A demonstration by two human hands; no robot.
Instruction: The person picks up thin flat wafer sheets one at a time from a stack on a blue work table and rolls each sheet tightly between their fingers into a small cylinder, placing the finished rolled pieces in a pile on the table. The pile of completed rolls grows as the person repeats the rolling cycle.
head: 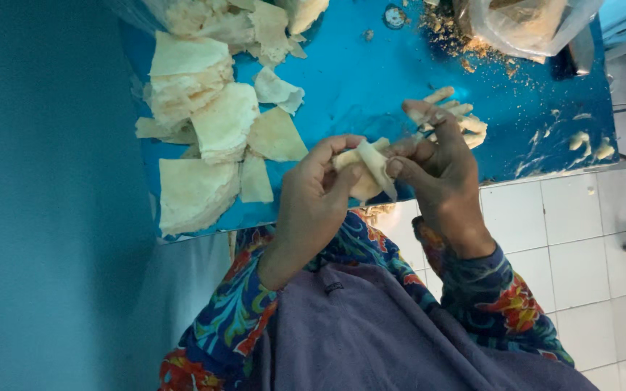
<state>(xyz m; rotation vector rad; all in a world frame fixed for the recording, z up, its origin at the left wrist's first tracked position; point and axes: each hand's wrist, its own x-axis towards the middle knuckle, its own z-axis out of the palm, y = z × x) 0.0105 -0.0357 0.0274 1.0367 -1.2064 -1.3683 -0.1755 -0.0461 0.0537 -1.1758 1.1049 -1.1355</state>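
Both hands, left hand (313, 192) and right hand (440, 163), pinched a folded pastry wrapper (367, 170) above the blue table (356, 80). Stacked wrappers (193, 123) lay beside the left hand.

Even, soft daylight over my blue tabletop (371, 80); faint glare there, my 2 hands slightly blurred, colours tinted bluish, few shadows.

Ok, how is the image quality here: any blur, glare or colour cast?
Head view: strong blue cast from the table and wall; soft overall, with the left hand, right hand and pastry piece slightly blurred; mild sheen on the tabletop, no hard glare; plastic bag cut off at the top edge.
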